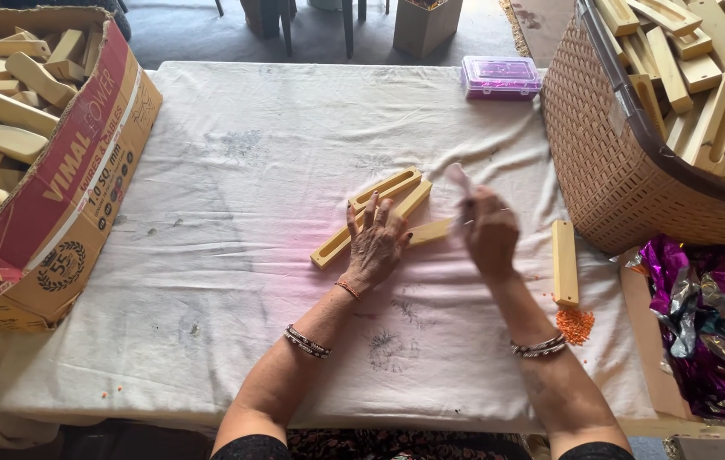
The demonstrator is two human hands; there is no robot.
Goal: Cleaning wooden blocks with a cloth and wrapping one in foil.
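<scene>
i see the left hand (373,241) pressed flat, fingers spread, on a pale yellow slotted wooden frame (372,213) lying on the cloth-covered bench (234,170). the right hand (488,232) has its grip pinched on a small clear, blurred piece (459,181); i cannot tell what it is.

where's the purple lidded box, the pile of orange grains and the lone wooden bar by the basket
purple lidded box (501,77), head view, on the middle of its lid
pile of orange grains (575,324), head view, on the heap's centre
lone wooden bar (564,261), head view, midway along its top face
</scene>
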